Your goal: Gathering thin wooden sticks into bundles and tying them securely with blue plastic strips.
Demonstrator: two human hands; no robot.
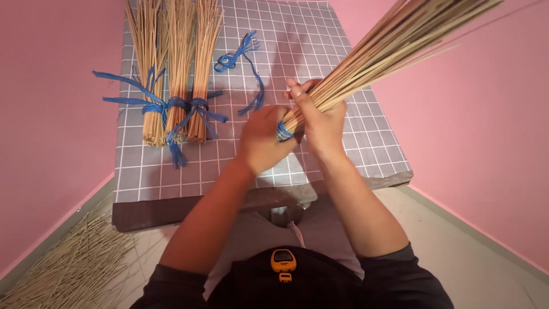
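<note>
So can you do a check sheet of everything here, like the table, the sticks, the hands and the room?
Surface: small table with grey checked cloth.
Job's things: bundle of thin tan sticks with blue plastic strip wound round its base.
Clutter: three tied stick bundles; loose blue strip; loose sticks on floor.
Grippers: left hand on the blue strip at the base; right hand gripping the sticks.
Cables: nothing seen.
Surroundings: pink walls, pale floor.
</note>
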